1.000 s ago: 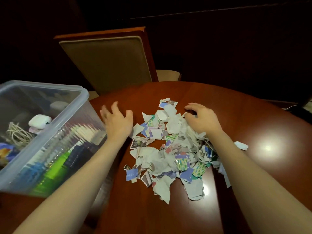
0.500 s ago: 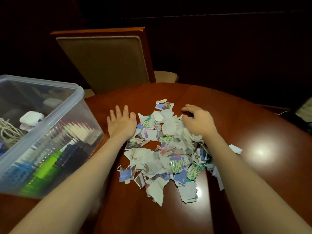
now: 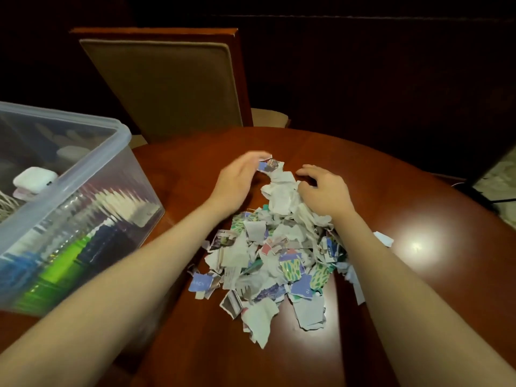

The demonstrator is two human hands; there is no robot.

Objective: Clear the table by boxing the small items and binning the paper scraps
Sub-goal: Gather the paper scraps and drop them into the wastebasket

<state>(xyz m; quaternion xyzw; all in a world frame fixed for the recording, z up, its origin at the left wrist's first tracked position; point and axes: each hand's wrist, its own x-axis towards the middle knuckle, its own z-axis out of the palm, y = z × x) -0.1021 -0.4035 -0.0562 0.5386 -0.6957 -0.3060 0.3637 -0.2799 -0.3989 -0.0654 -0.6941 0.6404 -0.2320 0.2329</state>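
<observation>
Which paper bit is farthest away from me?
The small blue-and-grey printed paper scrap at the far tip of the torn paper pile, beside the left hand; all other scraps lie nearer.

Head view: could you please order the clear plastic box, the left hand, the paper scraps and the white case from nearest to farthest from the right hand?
1. paper scraps: under the right hand, touching.
2. left hand: just left, across the pile.
3. clear plastic box: well to the left.
4. white case: inside that box, farther left.
</observation>
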